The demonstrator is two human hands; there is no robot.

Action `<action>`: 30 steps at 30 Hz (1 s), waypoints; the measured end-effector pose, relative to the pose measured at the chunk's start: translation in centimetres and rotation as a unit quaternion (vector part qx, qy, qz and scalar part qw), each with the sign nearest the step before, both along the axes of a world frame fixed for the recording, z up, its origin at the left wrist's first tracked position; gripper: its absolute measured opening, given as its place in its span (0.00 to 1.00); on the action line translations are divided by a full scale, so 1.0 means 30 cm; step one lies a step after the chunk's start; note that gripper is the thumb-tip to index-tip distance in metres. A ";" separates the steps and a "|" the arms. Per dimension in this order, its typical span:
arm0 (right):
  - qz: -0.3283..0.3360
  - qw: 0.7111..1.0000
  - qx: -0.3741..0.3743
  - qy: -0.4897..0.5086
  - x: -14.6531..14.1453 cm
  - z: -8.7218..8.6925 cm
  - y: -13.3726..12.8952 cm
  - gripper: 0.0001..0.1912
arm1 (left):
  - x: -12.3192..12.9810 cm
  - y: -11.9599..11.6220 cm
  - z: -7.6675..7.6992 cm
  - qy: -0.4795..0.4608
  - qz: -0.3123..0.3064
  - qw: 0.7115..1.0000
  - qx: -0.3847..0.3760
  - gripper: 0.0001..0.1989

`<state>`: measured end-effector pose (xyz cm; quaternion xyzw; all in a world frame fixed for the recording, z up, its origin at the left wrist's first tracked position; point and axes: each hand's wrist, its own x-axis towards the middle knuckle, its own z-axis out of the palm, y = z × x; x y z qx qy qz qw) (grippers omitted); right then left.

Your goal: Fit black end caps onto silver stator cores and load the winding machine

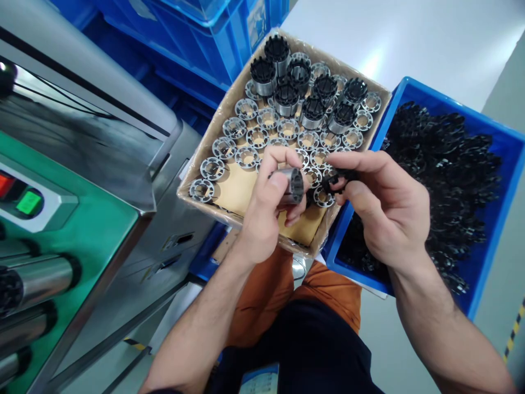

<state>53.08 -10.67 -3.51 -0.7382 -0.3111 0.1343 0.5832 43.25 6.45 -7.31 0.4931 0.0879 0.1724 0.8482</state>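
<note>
My left hand [266, 205] grips a slotted metal cylinder [293, 185], its open end turned toward my right hand. Between thumb and fingers of my right hand [381, 202] is a black plastic ring [337, 178] with prongs, held just right of the cylinder and apart from it. Both hands are above a cardboard box [229, 180] lined with clear film. Inside stand rows of slotted metal cylinders [246, 108]. Several toward the far side carry black pronged rings [286, 92] on top.
A blue bin [498, 180] heaped with loose black plastic rings [443, 158] stands right of the box. Stacked blue crates [180, 44] rise behind it. On the left is a machine with a green panel [94, 202], buttons and metal cylinders [45, 279]. A white table [348, 33] extends behind.
</note>
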 end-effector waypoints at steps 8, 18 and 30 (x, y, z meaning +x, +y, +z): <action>-0.015 1.000 0.002 -0.005 -0.026 -0.013 0.009 0.10 | -0.017 0.003 -0.036 0.008 -0.052 0.998 0.035 0.25; -0.061 0.996 0.025 -0.060 -0.043 -0.030 0.031 0.04 | -0.048 0.015 -0.038 0.041 -0.076 0.993 0.078 0.27; -0.011 0.980 -0.041 -0.193 -0.041 0.070 0.022 0.10 | -0.082 0.103 0.013 0.035 0.040 0.940 0.338 0.17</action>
